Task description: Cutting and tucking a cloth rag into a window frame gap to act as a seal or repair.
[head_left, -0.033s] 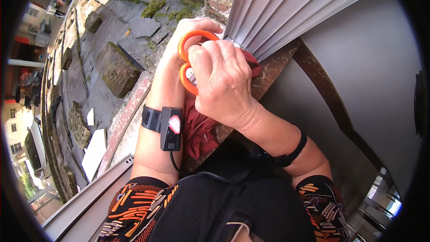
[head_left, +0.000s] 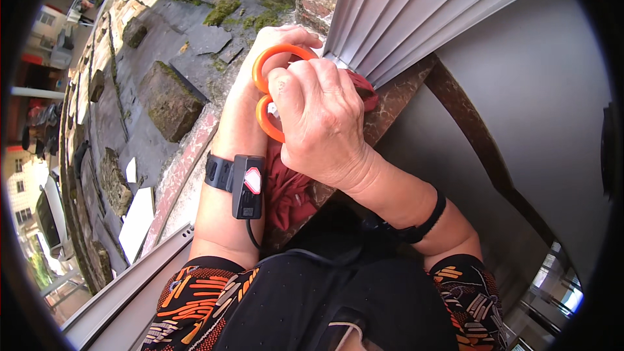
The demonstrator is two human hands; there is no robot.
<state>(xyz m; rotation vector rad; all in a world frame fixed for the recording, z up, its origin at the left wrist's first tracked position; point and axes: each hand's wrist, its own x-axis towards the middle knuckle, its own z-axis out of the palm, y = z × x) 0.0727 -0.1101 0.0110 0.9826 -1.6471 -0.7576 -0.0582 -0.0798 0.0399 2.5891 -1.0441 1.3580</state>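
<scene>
Closest to the person, the black top (head_left: 292,292) is on the near side of the orange-ringed scissors (head_left: 257,73), and a boxy black device (head_left: 248,185) strapped to the left forearm is also nearer than they are. Crumpled red cloth (head_left: 289,201) lies on the person's side of the scissors; more red shows past them to the right, just beyond the knuckles, though whether it is one piece cannot be told. The right hand (head_left: 325,107) is closed round the scissors from their right side, so it is the nearer of the two hands and covers everything but the finger rings, which poke out to its left. One ring sits farther from the person than the other; judging by that, the long axis runs crosswise under the right hand, with the blades hidden. A small white patch shows inside the nearer ring. The left hand (head_left: 272,37) is just beyond the scissors, its fingers bent rightward past the farther ring; whether they grip anything cannot be told. Farther off, a ribbed metal panel (head_left: 416,19) rises beyond the scissors to the right, and a mossy stone (head_left: 169,101) lies well to their left.
</scene>
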